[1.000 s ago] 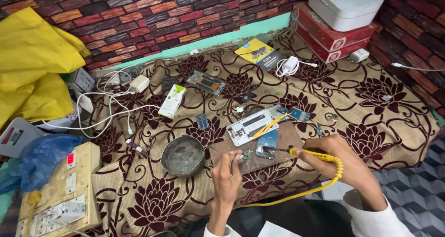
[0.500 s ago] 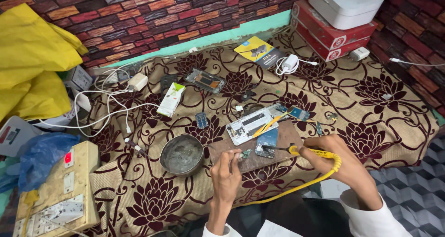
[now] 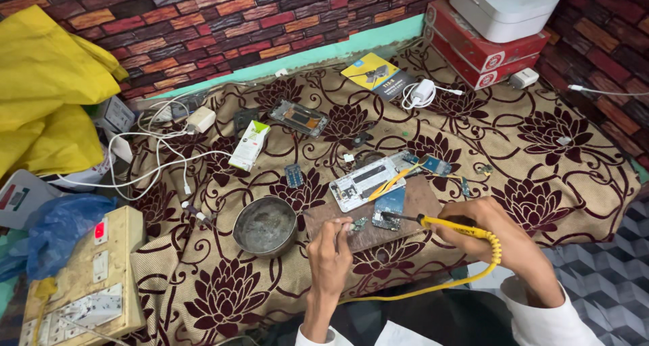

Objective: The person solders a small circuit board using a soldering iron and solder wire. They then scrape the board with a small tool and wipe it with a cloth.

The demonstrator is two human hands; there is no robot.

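Right hand (image 3: 497,234) closed around the yellow soldering iron (image 3: 446,223), left hand (image 3: 330,246) pinching the small circuit board (image 3: 358,223); I judge a slipped tip could scorch the fingers (image 3: 336,225) or the brown board (image 3: 378,211).

I'm seeing the yellow-handled soldering iron (image 3: 439,225) lying nearly level with its dark tip pointing left onto the small blue circuit board (image 3: 390,207), which is resting flat on the brown wooden board (image 3: 419,200), yellow cord trailing right.
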